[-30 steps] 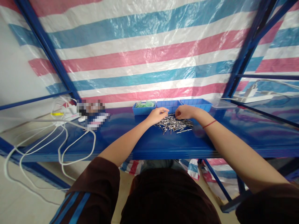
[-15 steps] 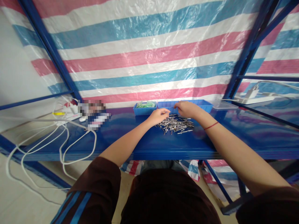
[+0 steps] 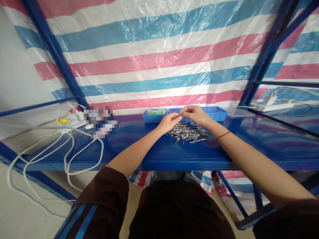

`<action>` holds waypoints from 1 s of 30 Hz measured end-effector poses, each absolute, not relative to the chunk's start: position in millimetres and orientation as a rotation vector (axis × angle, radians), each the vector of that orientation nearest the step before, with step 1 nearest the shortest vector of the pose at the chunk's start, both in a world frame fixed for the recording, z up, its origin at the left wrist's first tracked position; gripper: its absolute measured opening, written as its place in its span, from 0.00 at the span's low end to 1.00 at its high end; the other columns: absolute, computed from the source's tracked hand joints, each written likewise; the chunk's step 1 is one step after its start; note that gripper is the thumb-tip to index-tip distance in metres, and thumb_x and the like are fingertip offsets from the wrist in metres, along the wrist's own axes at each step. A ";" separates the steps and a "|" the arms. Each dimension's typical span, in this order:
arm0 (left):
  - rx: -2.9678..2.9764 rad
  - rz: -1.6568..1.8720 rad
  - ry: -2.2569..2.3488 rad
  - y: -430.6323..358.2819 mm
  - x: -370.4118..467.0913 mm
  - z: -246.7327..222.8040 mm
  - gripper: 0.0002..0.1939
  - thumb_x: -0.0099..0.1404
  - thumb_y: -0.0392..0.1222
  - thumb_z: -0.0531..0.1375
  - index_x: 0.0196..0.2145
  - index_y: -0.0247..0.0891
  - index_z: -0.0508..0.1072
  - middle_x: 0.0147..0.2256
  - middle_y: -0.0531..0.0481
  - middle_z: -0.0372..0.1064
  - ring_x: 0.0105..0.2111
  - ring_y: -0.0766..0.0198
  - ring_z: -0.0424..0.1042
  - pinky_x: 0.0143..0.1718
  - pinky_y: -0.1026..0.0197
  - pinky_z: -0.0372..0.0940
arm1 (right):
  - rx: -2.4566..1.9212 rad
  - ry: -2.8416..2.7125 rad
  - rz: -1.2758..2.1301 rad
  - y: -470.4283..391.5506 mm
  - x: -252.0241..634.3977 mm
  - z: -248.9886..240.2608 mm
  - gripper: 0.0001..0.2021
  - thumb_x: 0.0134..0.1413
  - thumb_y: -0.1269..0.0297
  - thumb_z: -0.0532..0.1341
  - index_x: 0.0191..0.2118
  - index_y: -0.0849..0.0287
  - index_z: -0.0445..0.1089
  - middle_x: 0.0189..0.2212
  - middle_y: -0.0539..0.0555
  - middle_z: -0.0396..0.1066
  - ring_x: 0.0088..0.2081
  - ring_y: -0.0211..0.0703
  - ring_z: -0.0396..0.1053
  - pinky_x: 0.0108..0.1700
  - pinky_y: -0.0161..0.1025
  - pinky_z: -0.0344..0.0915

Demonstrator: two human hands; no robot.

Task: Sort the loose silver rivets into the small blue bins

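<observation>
Slender silvery metal pieces, resembling blind rivets, lie in a loose pile [image 3: 188,132] on the blue tabletop. Just above the pile's left side, my left hand [image 3: 169,122] has thumb and fingers pressed together. My right hand [image 3: 195,114] is pinched close to its fingertips, in front of the long blue bin [image 3: 215,114]. Whatever the two pinches hold is too small to make out. Left of the long bin stands a smaller blue bin [image 3: 147,117] with green, plastic-wrapped contents [image 3: 156,111].
A clear plastic lid or tray [image 3: 241,113] lies right of the bins. White cables [image 3: 101,151] and a power strip [image 3: 77,122] are on the left, near a blurred-out item [image 3: 104,127]. Blue rack posts [image 3: 260,56] frame a striped sheet behind.
My right hand has moved left from over the long bin, bringing its fingertips to those of my left hand. My left hand has shifted only slightly; the pile looks the same.
</observation>
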State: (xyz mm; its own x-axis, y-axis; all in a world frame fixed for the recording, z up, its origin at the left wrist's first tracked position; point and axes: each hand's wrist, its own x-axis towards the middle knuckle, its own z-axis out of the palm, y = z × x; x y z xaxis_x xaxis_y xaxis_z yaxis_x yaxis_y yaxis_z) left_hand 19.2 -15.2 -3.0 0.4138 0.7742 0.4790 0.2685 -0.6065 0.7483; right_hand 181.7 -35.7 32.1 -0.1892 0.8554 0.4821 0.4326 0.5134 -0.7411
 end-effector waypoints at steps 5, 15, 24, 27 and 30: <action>2.079 1.172 0.860 -10.8 19.3 -5.2 0.10 0.61 0.43 0.56 0.36 0.34 0.70 0.31 0.50 0.71 0.28 0.70 0.70 0.35 0.64 0.64 | -1.112 -1.757 0.635 -40.3 177.7 32.3 0.11 0.42 0.59 0.62 0.29 0.63 0.71 0.29 0.57 0.73 0.28 0.38 0.66 0.28 0.36 0.62; 2.062 1.178 0.897 -11.5 18.7 -4.9 0.09 0.60 0.43 0.57 0.33 0.33 0.69 0.27 0.50 0.70 0.28 0.68 0.70 0.33 0.63 0.63 | -1.056 -1.888 0.330 -41.9 173.9 30.4 0.12 0.45 0.56 0.61 0.25 0.61 0.69 0.25 0.55 0.72 0.28 0.40 0.66 0.34 0.40 0.63; 2.056 1.193 0.893 -11.8 19.5 -3.3 0.07 0.60 0.41 0.57 0.31 0.33 0.69 0.26 0.51 0.69 0.27 0.68 0.69 0.32 0.64 0.63 | -0.936 -2.059 -0.029 -50.8 171.7 36.3 0.09 0.49 0.63 0.56 0.27 0.60 0.72 0.30 0.55 0.72 0.34 0.42 0.67 0.37 0.40 0.61; 2.051 1.195 0.879 -12.5 19.5 -2.1 0.07 0.60 0.40 0.57 0.30 0.32 0.69 0.25 0.51 0.69 0.26 0.68 0.69 0.33 0.64 0.63 | -0.913 -2.083 -0.032 -53.2 173.9 39.5 0.08 0.47 0.66 0.56 0.27 0.61 0.72 0.30 0.55 0.72 0.34 0.42 0.67 0.37 0.39 0.61; 2.039 1.205 0.865 -13.8 19.6 -1.0 0.09 0.59 0.42 0.59 0.31 0.32 0.69 0.26 0.51 0.70 0.27 0.69 0.68 0.34 0.64 0.63 | -0.921 -2.084 -0.010 -52.4 178.2 41.4 0.07 0.45 0.67 0.56 0.27 0.61 0.71 0.30 0.55 0.72 0.33 0.42 0.67 0.36 0.39 0.61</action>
